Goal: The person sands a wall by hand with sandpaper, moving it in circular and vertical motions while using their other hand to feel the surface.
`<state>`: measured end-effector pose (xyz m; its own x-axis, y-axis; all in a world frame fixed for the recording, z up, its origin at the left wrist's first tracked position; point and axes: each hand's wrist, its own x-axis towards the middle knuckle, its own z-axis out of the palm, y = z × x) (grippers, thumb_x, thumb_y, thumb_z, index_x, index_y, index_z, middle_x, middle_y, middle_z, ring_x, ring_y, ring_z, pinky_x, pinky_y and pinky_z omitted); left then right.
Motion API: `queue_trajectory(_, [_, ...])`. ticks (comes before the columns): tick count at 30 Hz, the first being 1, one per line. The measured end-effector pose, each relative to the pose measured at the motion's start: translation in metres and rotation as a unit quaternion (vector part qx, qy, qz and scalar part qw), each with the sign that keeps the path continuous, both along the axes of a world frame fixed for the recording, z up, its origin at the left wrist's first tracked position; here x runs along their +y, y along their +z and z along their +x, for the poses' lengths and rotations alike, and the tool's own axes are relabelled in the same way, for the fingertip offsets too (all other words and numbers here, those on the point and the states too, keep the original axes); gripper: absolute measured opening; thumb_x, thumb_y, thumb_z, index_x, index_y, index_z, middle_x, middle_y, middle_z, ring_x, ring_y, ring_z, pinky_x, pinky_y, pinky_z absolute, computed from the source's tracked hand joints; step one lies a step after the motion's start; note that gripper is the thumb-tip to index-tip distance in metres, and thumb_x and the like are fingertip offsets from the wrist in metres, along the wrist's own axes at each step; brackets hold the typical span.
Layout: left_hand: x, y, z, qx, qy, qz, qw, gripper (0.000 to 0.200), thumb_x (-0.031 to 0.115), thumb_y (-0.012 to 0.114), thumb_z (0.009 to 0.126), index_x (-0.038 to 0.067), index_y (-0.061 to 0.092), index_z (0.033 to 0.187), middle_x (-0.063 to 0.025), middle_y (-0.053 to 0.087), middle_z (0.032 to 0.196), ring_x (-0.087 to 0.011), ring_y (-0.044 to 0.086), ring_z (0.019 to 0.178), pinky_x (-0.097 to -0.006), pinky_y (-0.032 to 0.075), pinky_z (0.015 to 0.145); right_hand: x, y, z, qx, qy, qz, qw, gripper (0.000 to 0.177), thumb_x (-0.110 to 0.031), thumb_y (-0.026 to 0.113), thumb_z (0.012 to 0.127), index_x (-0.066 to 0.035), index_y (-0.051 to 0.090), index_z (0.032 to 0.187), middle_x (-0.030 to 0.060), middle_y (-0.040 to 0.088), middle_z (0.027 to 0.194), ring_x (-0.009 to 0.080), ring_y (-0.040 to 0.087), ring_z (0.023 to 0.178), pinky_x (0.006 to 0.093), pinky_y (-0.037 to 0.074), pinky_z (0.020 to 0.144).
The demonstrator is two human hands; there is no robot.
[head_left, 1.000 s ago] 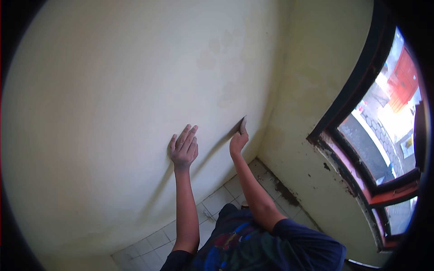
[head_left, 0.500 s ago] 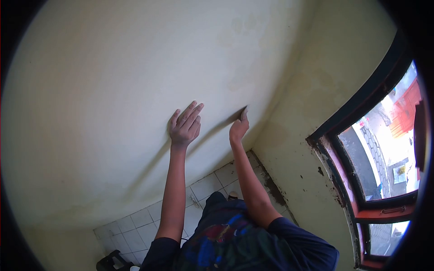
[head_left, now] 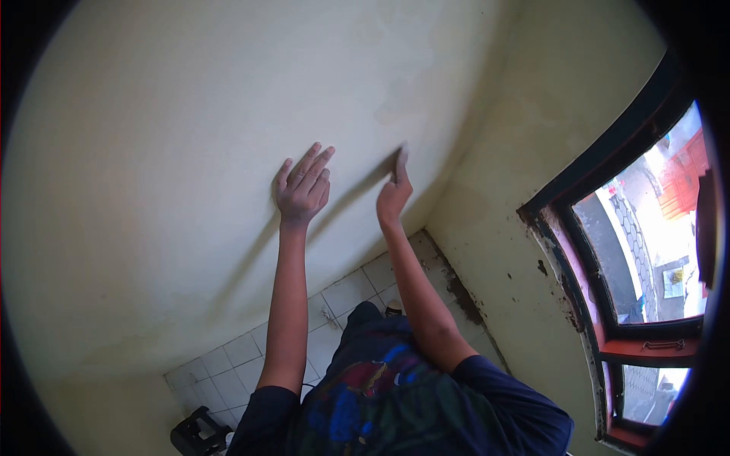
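My left hand (head_left: 303,186) lies against the pale cream wall (head_left: 190,152), its fingers stretched and somewhat spread, with whitish dust on them. Nothing shows in its grasp. To the right, my right hand (head_left: 395,194) is seen edge-on at the same wall, fingers pointing upward and straight. Its fingertips look greyish and slightly blurred; the palm side is hidden, and I make out no object there. Both hands cast shadows on the plaster.
On the right, a dark-framed window (head_left: 646,251) has worn paint along its edge. White floor tiles (head_left: 243,365) lie below, dirty along the corner. A black object (head_left: 199,433) stands at lower left. Faint damp-like patches mark the wall.
Both hands have slid up the wall. My right hand's fingers have straightened from a more bent pose. My left hand remains spread.
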<state>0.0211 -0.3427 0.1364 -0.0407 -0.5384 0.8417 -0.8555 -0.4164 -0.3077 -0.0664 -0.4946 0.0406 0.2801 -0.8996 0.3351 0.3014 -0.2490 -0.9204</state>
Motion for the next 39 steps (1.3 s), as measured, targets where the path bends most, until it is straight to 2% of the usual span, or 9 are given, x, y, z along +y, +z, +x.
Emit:
queue_trajectory(3, [0.0,0.001,-0.002,0.004,0.0,-0.002,1.0,0.019,0.009,0.059,0.088,0.021,0.062,0.074,0.013,0.068,0.124,-0.0085,0.058,0.126,-0.0399,0.023,0.117,0.01,0.069,-0.01,0.04,-0.02,-0.187,0.981,0.078,0.026,0.028,0.075,-0.001,0.041,0.147,0.021,0.038,0.154,0.0303,0.033,0.145,0.0354,0.027,0.118])
queue_trajectory(7, [0.0,0.002,-0.001,0.003,0.008,-0.004,1.0,0.02,0.01,0.059,0.089,0.021,0.062,0.074,0.0136,0.067,0.126,-0.007,0.057,0.126,-0.039,0.023,0.117,-0.002,0.05,-0.005,0.055,-0.036,-0.264,0.962,0.075,0.024,0.032,0.077,-0.002,0.042,0.147,0.0213,0.037,0.154,0.0324,0.031,0.145,0.0354,0.027,0.118])
queue_trajectory(10, [-0.002,0.002,0.0,-0.009,0.008,-0.01,1.0,0.021,0.011,0.059,0.091,0.022,0.061,0.072,0.0143,0.066,0.128,-0.0055,0.056,0.127,-0.0382,0.022,0.118,-0.005,0.001,-0.011,0.091,-0.069,-0.158,0.981,0.076,0.024,0.033,0.078,-0.003,0.04,0.149,0.0202,0.038,0.154,0.0325,0.031,0.145,0.0351,0.029,0.117])
queue_trajectory(12, [-0.001,0.001,0.0,-0.017,0.008,-0.01,1.0,0.021,0.011,0.059,0.09,0.022,0.061,0.072,0.0144,0.067,0.127,-0.0056,0.056,0.127,-0.0382,0.022,0.118,0.003,-0.001,-0.022,0.168,0.039,0.12,0.978,0.077,0.025,0.033,0.078,-0.002,0.037,0.15,0.0211,0.037,0.154,0.0323,0.032,0.144,0.0346,0.029,0.117])
queue_trajectory(15, [-0.004,0.001,0.001,-0.012,-0.007,-0.014,1.0,0.02,0.006,0.059,0.087,0.021,0.063,0.074,0.011,0.071,0.12,-0.01,0.06,0.124,-0.0397,0.022,0.118,0.008,0.02,-0.014,0.045,0.002,-0.027,0.999,0.079,0.025,0.032,0.078,-0.004,0.035,0.151,0.0224,0.038,0.152,0.0327,0.036,0.142,0.0346,0.029,0.117])
queue_trajectory(20, [-0.003,0.001,0.0,-0.017,0.018,-0.014,1.0,0.021,0.01,0.06,0.09,0.024,0.064,0.074,0.0144,0.069,0.122,-0.0062,0.059,0.123,-0.0374,0.023,0.118,-0.004,0.051,-0.015,0.095,-0.035,-0.21,0.972,0.089,0.027,0.03,0.066,-0.004,0.039,0.149,0.0214,0.041,0.15,0.0302,0.035,0.143,0.0369,0.028,0.119])
queue_trajectory(24, [-0.004,0.003,0.001,-0.021,0.015,-0.019,0.999,0.021,0.01,0.06,0.09,0.024,0.063,0.074,0.0142,0.07,0.121,-0.0065,0.06,0.122,-0.0372,0.023,0.117,-0.015,-0.005,-0.017,0.187,0.025,0.09,0.978,0.086,0.027,0.029,0.068,0.0,0.038,0.149,0.0236,0.041,0.151,0.0316,0.031,0.145,0.0359,0.027,0.119])
queue_trajectory(32, [-0.001,-0.002,-0.002,-0.012,0.015,-0.014,1.0,0.021,0.008,0.06,0.089,0.023,0.063,0.073,0.0127,0.071,0.12,-0.0087,0.061,0.121,-0.0387,0.022,0.117,0.004,0.08,-0.015,0.058,-0.03,-0.197,0.978,0.081,0.026,0.035,0.067,0.002,0.044,0.144,0.0263,0.041,0.148,0.0397,0.032,0.142,0.0384,0.032,0.115])
queue_trajectory(39, [-0.002,-0.002,-0.002,-0.024,0.012,-0.013,1.0,0.019,0.008,0.06,0.089,0.022,0.063,0.076,0.0119,0.071,0.12,-0.01,0.062,0.121,-0.0397,0.022,0.117,-0.003,-0.003,-0.016,0.044,0.002,0.07,0.997,0.085,0.028,0.025,0.072,-0.005,0.04,0.149,0.0144,0.046,0.15,0.0232,0.039,0.141,0.0321,0.027,0.118])
